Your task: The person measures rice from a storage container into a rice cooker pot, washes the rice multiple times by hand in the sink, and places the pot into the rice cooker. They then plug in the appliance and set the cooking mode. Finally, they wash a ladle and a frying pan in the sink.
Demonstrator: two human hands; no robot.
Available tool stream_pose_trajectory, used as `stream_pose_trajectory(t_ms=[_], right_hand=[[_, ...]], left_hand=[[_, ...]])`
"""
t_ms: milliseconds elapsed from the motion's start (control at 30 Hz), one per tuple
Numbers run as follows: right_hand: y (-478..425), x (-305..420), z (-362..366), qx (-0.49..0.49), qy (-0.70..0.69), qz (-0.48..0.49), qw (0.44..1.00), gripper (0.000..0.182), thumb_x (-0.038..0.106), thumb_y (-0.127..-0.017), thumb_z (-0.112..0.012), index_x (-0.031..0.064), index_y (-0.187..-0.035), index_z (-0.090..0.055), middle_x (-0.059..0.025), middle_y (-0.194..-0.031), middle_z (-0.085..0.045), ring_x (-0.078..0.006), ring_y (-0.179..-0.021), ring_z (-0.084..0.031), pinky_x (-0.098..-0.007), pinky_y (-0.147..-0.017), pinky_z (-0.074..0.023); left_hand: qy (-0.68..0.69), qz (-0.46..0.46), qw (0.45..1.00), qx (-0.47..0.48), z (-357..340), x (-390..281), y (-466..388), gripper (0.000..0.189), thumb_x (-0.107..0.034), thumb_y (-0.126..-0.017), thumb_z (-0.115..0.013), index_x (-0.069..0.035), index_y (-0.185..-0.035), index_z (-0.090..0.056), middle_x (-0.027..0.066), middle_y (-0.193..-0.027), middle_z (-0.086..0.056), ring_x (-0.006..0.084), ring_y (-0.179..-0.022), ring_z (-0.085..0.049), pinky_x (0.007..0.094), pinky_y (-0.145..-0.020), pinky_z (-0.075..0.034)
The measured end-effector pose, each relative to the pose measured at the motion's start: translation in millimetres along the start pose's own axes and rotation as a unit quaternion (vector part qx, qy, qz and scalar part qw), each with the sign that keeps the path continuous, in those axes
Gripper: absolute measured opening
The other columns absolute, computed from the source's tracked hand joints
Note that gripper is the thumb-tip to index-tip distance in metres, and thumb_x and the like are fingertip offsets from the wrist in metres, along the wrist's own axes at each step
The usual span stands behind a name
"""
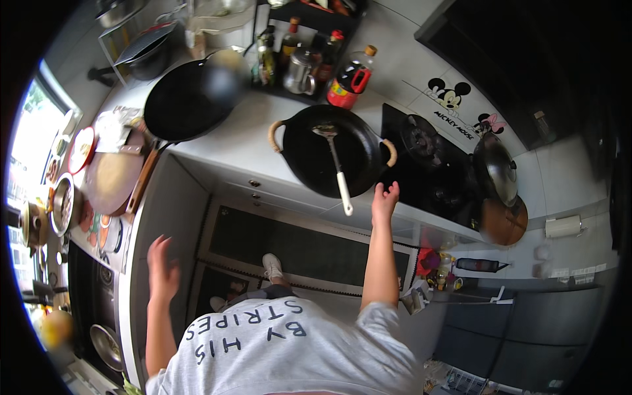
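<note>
My right hand point(385, 203) is raised just below the right loop handle point(389, 152) of a black wok point(308, 168), fingers slightly apart, holding nothing. That wok rests on the white countertop point(256, 143), overlapping the edge of the gas hob. Inside it lies a metal turner point(335, 154), its white handle point(344, 192) sticking out over the front rim. Both wok handles look wrapped in light cord. My left hand point(164, 270) hangs in the air beside the left counter, fingers spread and slightly blurred, with nothing in it.
A second black pan point(180, 106) points its wooden handle point(144, 180) toward the left counter's edge. Near it are a round cutting board point(113, 180) and a steel bowl point(63, 205). A sauce bottle point(351, 79) stands behind the wok. The gas hob point(429, 168) and a pan lid point(495, 170) are rightward.
</note>
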State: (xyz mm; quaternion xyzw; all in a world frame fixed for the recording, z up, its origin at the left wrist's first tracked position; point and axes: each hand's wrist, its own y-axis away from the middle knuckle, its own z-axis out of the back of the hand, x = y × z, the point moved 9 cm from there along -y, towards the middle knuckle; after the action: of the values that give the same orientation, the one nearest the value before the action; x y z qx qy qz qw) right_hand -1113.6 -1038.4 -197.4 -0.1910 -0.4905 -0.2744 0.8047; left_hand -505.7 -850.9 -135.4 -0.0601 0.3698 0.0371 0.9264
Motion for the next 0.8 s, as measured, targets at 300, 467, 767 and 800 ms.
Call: stream_pose_trajectory(t_ms=[300, 467, 767, 800], right_hand=[[-155, -71, -58, 0.089, -0.287, -0.172, 0.938, 0.024, 0.027, -0.095, -0.058, 0.0097, -0.111, -0.056, 0.0006, -0.085, -0.061, -0.0100, -0.075, -0.052, -0.0306, -0.067, -0.0452], [-159, -57, -48, 0.113, -0.173, -0.099, 0.973, 0.023, 0.026, -0.094, -0.059, 0.0090, -0.109, -0.059, 0.0037, -0.080, -0.057, -0.0074, -0.072, -0.050, -0.0247, -0.064, -0.0374], [-60, 43, -46, 0.265, -0.217, 0.012, 0.939, 0.032, 0.021, -0.096, -0.055, -0.0002, -0.120, -0.054, 0.0014, -0.084, -0.057, -0.0078, -0.076, -0.050, -0.0231, -0.071, -0.0377], [-47, 62, -53, 0.289, -0.203, 0.022, 0.935, 0.033, 0.021, -0.096, -0.055, -0.0005, -0.120, -0.054, 0.0009, -0.084, -0.057, -0.0085, -0.076, -0.050, -0.0232, -0.071, -0.0384]], left_hand=[[0.565, 0.342, 0.735, 0.152, -289, -59, -280, 0.057, -0.051, -0.097, -0.040, -0.009, -0.134, -0.046, 0.0078, -0.130, -0.053, 0.0220, -0.121, -0.047, 0.0378, -0.105, -0.030], [0.459, 0.303, 0.830, 0.090, -300, -67, -302, 0.025, -0.027, -0.096, -0.046, -0.005, -0.102, -0.058, 0.0029, -0.087, -0.057, 0.0150, -0.079, -0.050, 0.0280, -0.075, -0.041], [0.637, 0.207, 0.731, 0.128, -172, -68, -133, 0.033, -0.036, -0.101, -0.041, -0.008, -0.113, -0.053, 0.0006, -0.100, -0.058, 0.0117, -0.098, -0.054, 0.0295, -0.093, -0.041], [0.654, 0.197, 0.721, 0.111, -151, -63, -109, 0.035, -0.037, -0.101, -0.041, -0.008, -0.115, -0.053, 0.0009, -0.102, -0.059, 0.0120, -0.101, -0.054, 0.0305, -0.095, -0.041]])
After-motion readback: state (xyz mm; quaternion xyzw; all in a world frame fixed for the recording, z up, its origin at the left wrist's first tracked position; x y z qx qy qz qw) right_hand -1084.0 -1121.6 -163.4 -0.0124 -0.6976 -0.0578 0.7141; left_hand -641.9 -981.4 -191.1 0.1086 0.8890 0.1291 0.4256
